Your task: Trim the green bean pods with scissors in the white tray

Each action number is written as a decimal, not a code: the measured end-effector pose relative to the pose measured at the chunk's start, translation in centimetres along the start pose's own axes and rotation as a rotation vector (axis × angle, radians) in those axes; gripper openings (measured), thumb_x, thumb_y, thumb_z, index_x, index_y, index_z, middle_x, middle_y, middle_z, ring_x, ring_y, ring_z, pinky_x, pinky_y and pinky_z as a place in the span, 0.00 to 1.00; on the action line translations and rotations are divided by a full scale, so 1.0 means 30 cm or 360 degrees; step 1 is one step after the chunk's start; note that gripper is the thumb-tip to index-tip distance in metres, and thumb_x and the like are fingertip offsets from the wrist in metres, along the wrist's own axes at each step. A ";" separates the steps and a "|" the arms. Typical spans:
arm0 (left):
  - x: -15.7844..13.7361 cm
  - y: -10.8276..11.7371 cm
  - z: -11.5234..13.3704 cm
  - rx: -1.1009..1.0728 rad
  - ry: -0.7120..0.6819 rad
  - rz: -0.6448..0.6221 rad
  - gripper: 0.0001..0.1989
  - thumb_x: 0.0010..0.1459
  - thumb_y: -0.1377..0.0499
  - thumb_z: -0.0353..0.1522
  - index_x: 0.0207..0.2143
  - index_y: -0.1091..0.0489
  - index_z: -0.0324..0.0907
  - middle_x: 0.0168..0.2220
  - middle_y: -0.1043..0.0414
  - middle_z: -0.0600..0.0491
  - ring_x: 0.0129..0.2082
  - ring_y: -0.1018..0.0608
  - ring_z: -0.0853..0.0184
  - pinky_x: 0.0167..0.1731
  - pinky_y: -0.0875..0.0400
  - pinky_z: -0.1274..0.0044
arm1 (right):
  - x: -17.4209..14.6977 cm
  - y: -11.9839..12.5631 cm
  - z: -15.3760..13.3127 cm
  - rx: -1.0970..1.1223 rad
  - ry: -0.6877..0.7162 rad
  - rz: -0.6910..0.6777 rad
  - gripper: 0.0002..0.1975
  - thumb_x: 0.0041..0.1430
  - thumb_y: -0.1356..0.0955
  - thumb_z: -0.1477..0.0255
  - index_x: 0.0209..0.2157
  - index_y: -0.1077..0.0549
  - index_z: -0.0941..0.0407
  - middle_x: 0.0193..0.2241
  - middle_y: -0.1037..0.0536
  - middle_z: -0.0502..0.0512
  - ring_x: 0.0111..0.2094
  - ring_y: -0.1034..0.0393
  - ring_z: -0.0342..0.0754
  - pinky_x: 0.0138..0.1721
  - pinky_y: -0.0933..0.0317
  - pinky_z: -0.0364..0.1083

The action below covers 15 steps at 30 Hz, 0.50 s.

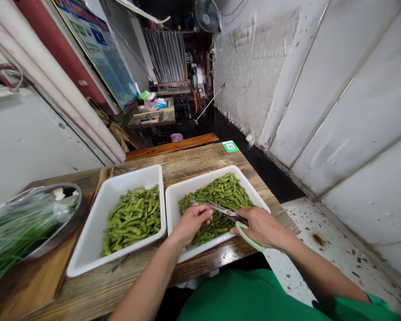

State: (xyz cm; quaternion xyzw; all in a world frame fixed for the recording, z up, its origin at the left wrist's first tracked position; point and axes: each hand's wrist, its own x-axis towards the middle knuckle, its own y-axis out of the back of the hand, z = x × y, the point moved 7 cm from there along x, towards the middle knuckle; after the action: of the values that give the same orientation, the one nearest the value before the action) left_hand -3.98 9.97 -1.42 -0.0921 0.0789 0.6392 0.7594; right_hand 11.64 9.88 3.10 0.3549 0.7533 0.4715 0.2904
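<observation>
Over the right white tray (256, 196), my right hand (262, 226) grips a pair of scissors (249, 240) with pale green handles. Their blades point left, toward the fingertips of my left hand (191, 224). Thumb and fingers of that hand are pinched together, and what is between them is too small or hidden to make out. Below both hands lies a heap of green edamame pods (229, 189). A second white tray (87, 240) stands close on the left and holds another heap of edamame pods (133, 216).
At the far left, a metal bowl (82, 203) with bagged green stalks (26, 227) rests on a wooden board (50, 278). A QR-code card (230, 146) lies at the wooden table's (183, 156) far corner. Behind are a bench (187, 142) and a cluttered table (167, 117).
</observation>
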 end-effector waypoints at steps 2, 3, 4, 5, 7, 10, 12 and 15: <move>0.002 -0.001 -0.017 -0.0117 0.0066 -0.0013 0.10 0.44 0.42 0.36 0.22 0.33 0.36 0.20 0.37 0.56 0.21 0.36 0.75 0.24 0.42 0.82 | -0.003 0.000 0.004 -0.0014 0.0008 0.0011 0.19 0.49 0.38 0.57 0.33 0.29 0.57 0.25 0.27 0.55 0.28 0.33 0.47 0.27 0.47 0.41; 0.004 0.001 -0.021 -0.0145 0.0081 -0.0002 0.10 0.44 0.41 0.36 0.23 0.32 0.36 0.20 0.37 0.56 0.20 0.35 0.76 0.24 0.42 0.82 | -0.005 -0.001 0.007 -0.0023 0.0006 0.0011 0.18 0.49 0.38 0.57 0.33 0.29 0.57 0.25 0.27 0.55 0.28 0.33 0.47 0.27 0.47 0.41; 0.006 0.007 -0.022 -0.0149 0.0077 0.0040 0.09 0.44 0.41 0.35 0.24 0.32 0.36 0.20 0.36 0.56 0.20 0.35 0.76 0.24 0.42 0.82 | -0.006 -0.003 0.010 -0.0031 -0.0002 0.0006 0.18 0.49 0.38 0.57 0.32 0.29 0.57 0.25 0.27 0.55 0.28 0.33 0.48 0.27 0.47 0.41; 0.007 0.019 -0.020 -0.0137 0.0057 0.0113 0.09 0.43 0.40 0.34 0.26 0.32 0.36 0.20 0.36 0.56 0.20 0.35 0.76 0.23 0.42 0.82 | -0.008 -0.005 0.013 -0.0033 -0.0007 -0.0006 0.18 0.49 0.38 0.58 0.32 0.29 0.57 0.25 0.27 0.55 0.28 0.33 0.48 0.27 0.47 0.41; 0.007 0.046 -0.014 -0.0136 0.0009 0.0287 0.11 0.41 0.39 0.32 0.29 0.32 0.36 0.20 0.35 0.57 0.20 0.35 0.77 0.22 0.42 0.83 | -0.011 -0.010 0.015 -0.0008 0.0004 -0.0038 0.17 0.50 0.38 0.58 0.32 0.29 0.57 0.26 0.26 0.55 0.29 0.32 0.48 0.27 0.47 0.41; 0.011 0.055 -0.029 -0.0392 0.0100 0.0317 0.12 0.41 0.38 0.30 0.31 0.32 0.36 0.21 0.34 0.56 0.20 0.34 0.77 0.24 0.38 0.82 | -0.013 -0.013 0.013 0.0052 0.0030 -0.0057 0.16 0.50 0.39 0.59 0.32 0.29 0.57 0.27 0.26 0.55 0.30 0.31 0.48 0.29 0.46 0.40; 0.013 0.049 -0.051 -0.0657 0.0238 0.0263 0.11 0.40 0.38 0.28 0.31 0.32 0.36 0.21 0.34 0.55 0.21 0.32 0.76 0.27 0.36 0.80 | -0.012 -0.010 0.014 0.0067 0.0022 -0.0021 0.17 0.51 0.39 0.59 0.32 0.29 0.57 0.27 0.26 0.55 0.30 0.31 0.48 0.29 0.45 0.41; 0.013 0.058 -0.068 -0.0806 0.0304 0.0297 0.12 0.40 0.38 0.26 0.31 0.32 0.36 0.21 0.35 0.56 0.20 0.32 0.77 0.28 0.34 0.80 | -0.005 -0.003 0.018 0.0070 0.0012 0.0086 0.19 0.51 0.39 0.58 0.37 0.30 0.57 0.30 0.25 0.56 0.32 0.32 0.48 0.31 0.44 0.41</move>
State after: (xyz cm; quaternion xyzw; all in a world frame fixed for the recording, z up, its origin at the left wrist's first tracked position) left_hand -5.62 10.13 -3.56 -0.3310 -0.0039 0.6942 0.6391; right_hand 12.11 10.00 2.82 0.3795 0.7547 0.4639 0.2667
